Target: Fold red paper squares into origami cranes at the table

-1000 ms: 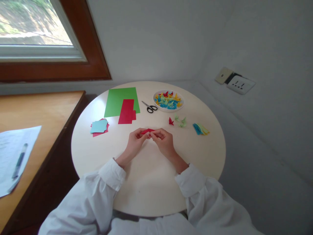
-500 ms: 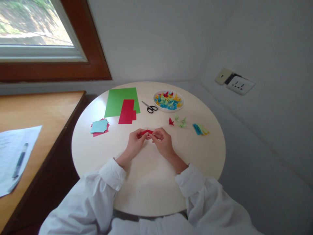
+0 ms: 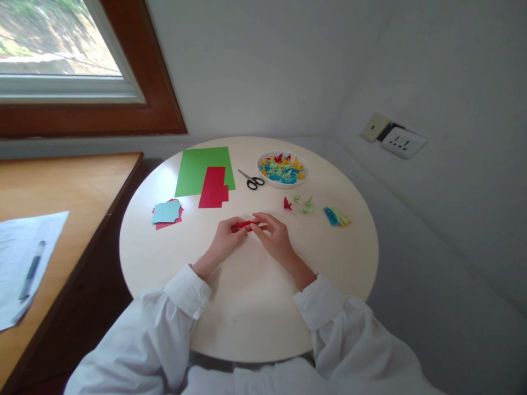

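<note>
Over the near middle of the round table, my left hand [image 3: 226, 236] pinches a small folded piece of red paper [image 3: 244, 224]. From the other side, my right hand [image 3: 274, 237] has its thumb and fingers closed on the right end of the same paper. Fingers cover much of it, so its exact folds are hidden. Just beyond my right hand stand a small red origami crane [image 3: 287, 203] and several pale green origami cranes [image 3: 307, 207].
A white dish [image 3: 284, 185] of colourful cranes sits at the back, beside black-handled scissors [image 3: 252, 181]. Green paper [image 3: 193, 170] lies under red paper [image 3: 212, 189]. Light blue squares [image 3: 167, 212] are at left, folded strips [image 3: 337, 216] at right, a pen [image 3: 32, 270] on the desk.
The red paper has tilted slightly and shows less above my fingers. My right hand's fingers have shifted and stretched over its right end. My left hand stays nearly in place.
</note>
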The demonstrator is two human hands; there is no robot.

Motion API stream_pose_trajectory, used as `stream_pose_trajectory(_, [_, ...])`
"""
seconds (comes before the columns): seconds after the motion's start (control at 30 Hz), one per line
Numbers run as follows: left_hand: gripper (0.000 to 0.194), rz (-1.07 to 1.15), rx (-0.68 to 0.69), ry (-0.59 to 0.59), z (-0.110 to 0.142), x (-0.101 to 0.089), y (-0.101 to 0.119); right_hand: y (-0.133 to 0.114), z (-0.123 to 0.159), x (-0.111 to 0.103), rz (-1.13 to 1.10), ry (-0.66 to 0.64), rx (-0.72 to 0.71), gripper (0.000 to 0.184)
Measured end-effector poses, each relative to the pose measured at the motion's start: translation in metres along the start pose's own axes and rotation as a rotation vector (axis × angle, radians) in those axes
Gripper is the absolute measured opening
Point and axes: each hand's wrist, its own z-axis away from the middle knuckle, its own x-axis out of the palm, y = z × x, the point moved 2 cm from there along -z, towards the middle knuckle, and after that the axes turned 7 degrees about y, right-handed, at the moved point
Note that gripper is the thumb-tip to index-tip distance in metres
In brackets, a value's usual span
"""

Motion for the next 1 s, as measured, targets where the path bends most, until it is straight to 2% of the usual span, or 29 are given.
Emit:
stream_pose_trajectory(0.1, [0.010, -0.112, 0.064, -0.069, 0.000, 0.000, -0.003, -0.002, -0.001, -0.001, 0.056, -0.013, -0.064, 0.007])
stream_pose_trajectory(0.17, [0.010, -0.116, 0.089, -0.110, -0.001, 0.000, -0.004, -0.001, -0.002, -0.001, 0.072, -0.021, -0.065, 0.005])
stream_pose_trajectory(0.33, [0.014, 0.048, -0.012, -0.163, -0.003, -0.002, -0.006, 0.005, -0.001, 0.000, 0.031, 0.022, 0.023, 0.006])
stream_pose_trajectory(0.6, [0.018, 0.176, -0.105, -0.064, -0.003, -0.003, -0.001, 0.013, -0.002, 0.005, -0.202, 0.041, 0.214, 0.017])
stream_pose_trajectory(0.73, [0.033, 0.268, -0.124, -0.043, -0.002, -0.003, 0.006, 0.012, -0.002, 0.007, -0.305, 0.018, 0.299, 0.018])
stream_pose_trajectory(0.83, [0.035, 0.327, -0.110, -0.032, -0.001, -0.004, 0.009, 0.008, -0.001, 0.008, -0.325, -0.040, 0.281, 0.017])
stream_pose_trajectory(1.0, [0.026, 0.276, -0.115, -0.037, -0.002, -0.005, 0.008, 0.008, 0.001, 0.009, -0.314, -0.071, 0.248, 0.017])
